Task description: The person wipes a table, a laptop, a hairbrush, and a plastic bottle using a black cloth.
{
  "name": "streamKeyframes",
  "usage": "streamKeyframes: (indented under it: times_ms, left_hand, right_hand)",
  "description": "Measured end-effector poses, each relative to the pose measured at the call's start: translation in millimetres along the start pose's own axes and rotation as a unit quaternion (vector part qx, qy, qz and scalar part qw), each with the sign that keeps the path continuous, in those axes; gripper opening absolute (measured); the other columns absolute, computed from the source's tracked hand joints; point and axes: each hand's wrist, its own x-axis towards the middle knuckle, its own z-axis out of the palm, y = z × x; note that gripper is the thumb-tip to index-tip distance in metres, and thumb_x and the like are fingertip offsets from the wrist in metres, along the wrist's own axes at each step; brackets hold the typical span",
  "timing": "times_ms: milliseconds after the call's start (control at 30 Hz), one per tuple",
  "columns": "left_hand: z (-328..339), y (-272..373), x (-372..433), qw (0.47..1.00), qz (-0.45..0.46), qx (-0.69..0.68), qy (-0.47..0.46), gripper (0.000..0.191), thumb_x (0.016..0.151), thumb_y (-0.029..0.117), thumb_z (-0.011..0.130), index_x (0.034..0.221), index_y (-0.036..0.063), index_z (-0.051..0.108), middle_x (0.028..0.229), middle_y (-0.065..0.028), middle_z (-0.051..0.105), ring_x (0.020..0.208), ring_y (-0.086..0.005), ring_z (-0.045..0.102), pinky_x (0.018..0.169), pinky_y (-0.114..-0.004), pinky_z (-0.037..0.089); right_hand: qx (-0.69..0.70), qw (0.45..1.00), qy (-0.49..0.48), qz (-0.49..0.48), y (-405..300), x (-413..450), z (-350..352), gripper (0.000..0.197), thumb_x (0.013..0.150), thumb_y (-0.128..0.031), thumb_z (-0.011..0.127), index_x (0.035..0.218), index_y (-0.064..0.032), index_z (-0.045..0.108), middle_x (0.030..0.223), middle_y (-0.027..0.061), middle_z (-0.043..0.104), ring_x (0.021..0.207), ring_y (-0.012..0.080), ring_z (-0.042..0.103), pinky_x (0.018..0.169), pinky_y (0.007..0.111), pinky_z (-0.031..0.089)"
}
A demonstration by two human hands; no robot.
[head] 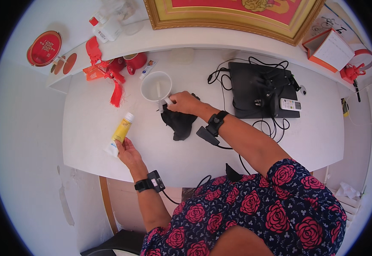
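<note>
Near the left front of the white desk (86, 134), my left hand (129, 153) grips the lower end of a yellow and white squeeze tube (122, 129), its white cap pointing away from me. My right hand (183, 103) is closed on the handle of a white mug (147, 87) at the desk's middle. A pale, slender item (159, 92) lies across the mug's near rim; I cannot tell what it is. Beneath and beside the right hand is a crumpled black cloth (180, 126). Past the mug lies a small tube (148, 69).
Red mugs (136, 62) and a red tassel (116, 92) are at the back left. On the right, a flat black device (253, 112) carries cables and a white remote control (291, 104). A raised shelf (205, 36) along the back holds bottles (107, 30), a gold frame (237, 27) and a desk calendar (331, 51).
</note>
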Motion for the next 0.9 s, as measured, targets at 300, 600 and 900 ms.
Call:
streamKeyframes:
  times_ms: [300,600,900]
  left_hand:
    - [-3,-16,-9,0.997,-0.052,0.051,-0.011,0.040,0.092,0.027,0.060,0.114,-0.0052,0.054,0.099,-0.0091,0.060,0.089,-0.0144,0.059,0.081,-0.024,0.051]
    - [-6,-19,4,0.968,-0.178,0.173,-0.032,0.040,0.096,0.033,0.051,0.109,-0.0048,0.052,0.097,-0.0162,0.062,0.088,-0.0221,0.063,0.077,-0.030,0.052]
    - [0,-28,-33,0.928,-0.116,0.332,-0.124,0.022,0.094,0.023,0.053,0.101,0.0022,0.055,0.083,-0.0083,0.064,0.067,-0.0138,0.059,0.060,-0.024,0.047]
  right_hand:
    - [-0.201,0.953,0.201,-0.108,12,-57,59,0.044,0.073,-0.038,0.070,0.101,-0.0052,0.062,0.117,0.0156,0.053,0.110,0.0345,0.047,0.082,0.045,0.045]
    - [-0.011,0.991,0.135,-0.013,26,-69,6,0.031,0.067,-0.006,0.063,0.098,-0.0065,0.061,0.096,0.0074,0.062,0.093,0.0229,0.058,0.083,0.032,0.045]
    - [-0.063,0.855,0.512,-0.050,41,13,-95,0.040,0.077,-0.013,0.067,0.113,0.0003,0.056,0.115,0.0203,0.055,0.109,0.0378,0.051,0.095,0.041,0.040]
